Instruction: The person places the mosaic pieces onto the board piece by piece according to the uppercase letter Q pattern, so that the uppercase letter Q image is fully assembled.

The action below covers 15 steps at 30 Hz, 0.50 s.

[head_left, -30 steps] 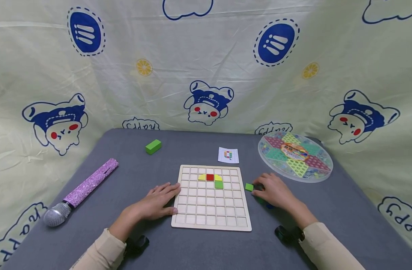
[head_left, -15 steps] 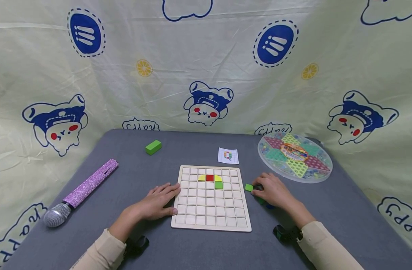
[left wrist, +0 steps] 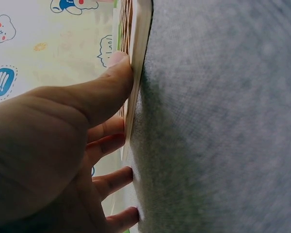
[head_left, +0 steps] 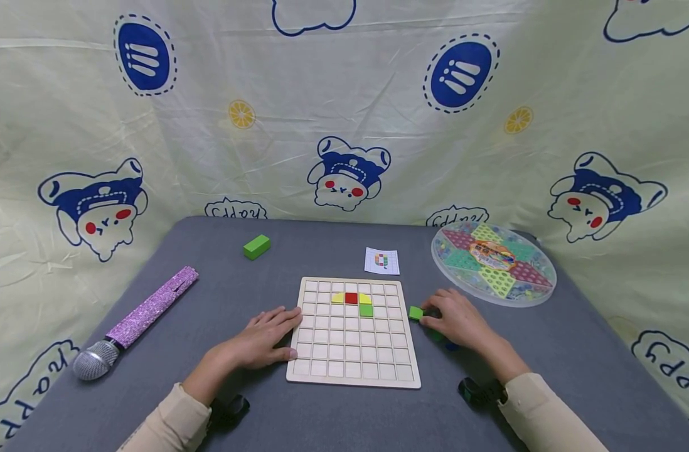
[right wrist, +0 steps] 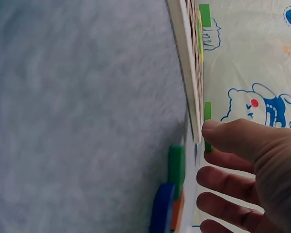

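In the head view, a wooden grid board [head_left: 352,353] lies at the middle of the table. Its upper cells hold a red square [head_left: 351,297], two yellow pieces [head_left: 337,297] and a light green square [head_left: 366,309]. My left hand [head_left: 269,337] rests along the board's left edge, fingers spread and thumb on the rim [left wrist: 138,63]. Just beyond the right edge, my right hand [head_left: 456,319] pinches a light green block [head_left: 415,312] between thumb and index finger. Under that hand, partly hidden, lie a darker green piece [right wrist: 176,165], a blue piece [right wrist: 162,208] and an orange piece [right wrist: 177,209].
Behind the board lies a small pattern card [head_left: 381,260]. A round Chinese checkers box [head_left: 494,263] sits at the back right. At the back left is a green block [head_left: 256,246], and a purple glittery microphone [head_left: 147,311] lies at the left.
The light green block in my right hand has tilted slightly. Both hands stay in almost the same place.
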Tool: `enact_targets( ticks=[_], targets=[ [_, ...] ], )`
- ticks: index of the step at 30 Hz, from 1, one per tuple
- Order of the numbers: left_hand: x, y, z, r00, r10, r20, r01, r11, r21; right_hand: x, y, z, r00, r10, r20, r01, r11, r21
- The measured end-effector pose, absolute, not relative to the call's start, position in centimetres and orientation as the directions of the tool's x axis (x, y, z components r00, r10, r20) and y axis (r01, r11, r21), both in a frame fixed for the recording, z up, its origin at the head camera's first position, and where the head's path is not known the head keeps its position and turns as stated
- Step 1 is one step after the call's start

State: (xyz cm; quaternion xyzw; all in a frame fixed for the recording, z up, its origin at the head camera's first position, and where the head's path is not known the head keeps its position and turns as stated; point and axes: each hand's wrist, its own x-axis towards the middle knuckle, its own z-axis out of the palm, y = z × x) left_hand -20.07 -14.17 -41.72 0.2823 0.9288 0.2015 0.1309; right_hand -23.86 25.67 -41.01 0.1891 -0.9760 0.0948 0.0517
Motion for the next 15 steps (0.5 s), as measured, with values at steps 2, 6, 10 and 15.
enact_targets(
  ticks=[2,6,10,15],
  targets=[
    [-20.1,-14.2,-41.7,-0.807,0.576,-0.130,0.470,0.760,0.449,-23.7,25.4,-40.7,-0.920,-0.365,0.140,-0.385,0.908,-0.167],
    [-20.1,-14.2,-41.6,-0.806,0.578,-0.127,0.472,0.758,0.450,-23.1,24.6,-40.2,-0.908,-0.386,0.162,-0.411,0.896,-0.167],
    [-20.0,-14.1,-41.6,-0.804,0.582,-0.126,0.477,0.756,0.448,-22.7,23.6,-40.0,-0.883,-0.430,0.190,-0.460,0.873,-0.161],
    [-20.0,-14.2,-41.6,-0.803,0.583,-0.122,0.480,0.755,0.446,-22.5,22.1,-40.1,-0.847,-0.491,0.205,-0.523,0.839,-0.153]
  ],
)
